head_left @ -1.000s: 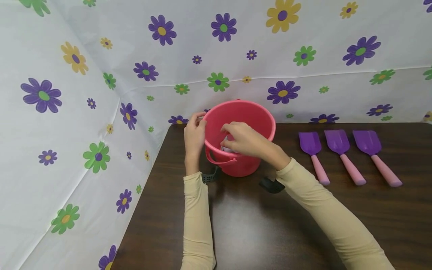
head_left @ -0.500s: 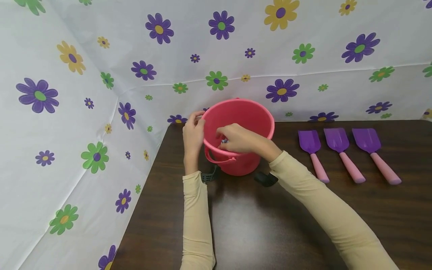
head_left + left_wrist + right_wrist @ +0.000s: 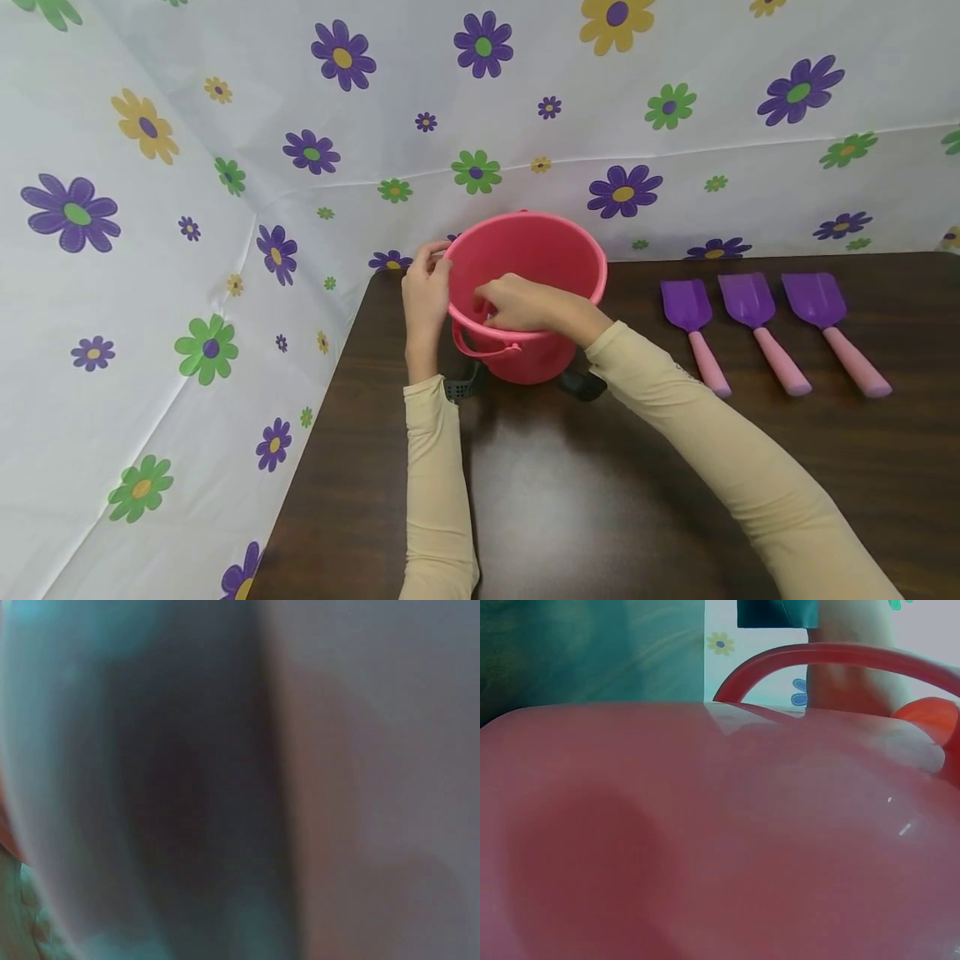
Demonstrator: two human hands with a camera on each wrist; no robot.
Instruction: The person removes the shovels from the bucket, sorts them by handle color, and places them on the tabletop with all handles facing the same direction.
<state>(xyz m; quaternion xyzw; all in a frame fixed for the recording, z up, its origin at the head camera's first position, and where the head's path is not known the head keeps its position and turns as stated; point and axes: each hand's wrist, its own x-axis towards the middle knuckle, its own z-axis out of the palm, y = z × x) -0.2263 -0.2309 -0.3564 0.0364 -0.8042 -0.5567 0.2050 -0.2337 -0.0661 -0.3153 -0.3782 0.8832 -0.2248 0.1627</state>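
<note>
A pink bucket (image 3: 536,354) stands upright on the dark wooden table, its handle (image 3: 480,354) hanging down in front. My left hand (image 3: 425,292) holds the bucket's left rim, thumb toward the front. Over the front rim, my right hand (image 3: 519,302) reaches inside with its fingers curled downward. A small bluish-white bit (image 3: 491,314) shows between thumb and fingers; its kind is hidden by the hand. The right wrist view is filled by the bucket's outer wall (image 3: 742,825), with part of the other arm (image 3: 855,682) behind the handle. Only a close blur appears in the left wrist view.
To the right lie three toy shovels in a row: a left one (image 3: 686,307), a middle one (image 3: 748,300) and a right one (image 3: 816,302), purple blades away, pink handles near. A flower-patterned sheet (image 3: 315,208) covers the walls behind and left of the table.
My right hand has moved slightly left and deeper into the bucket, so less of the whitish thing shows. The left hand stays on the rim. The head view has tilted down a little.
</note>
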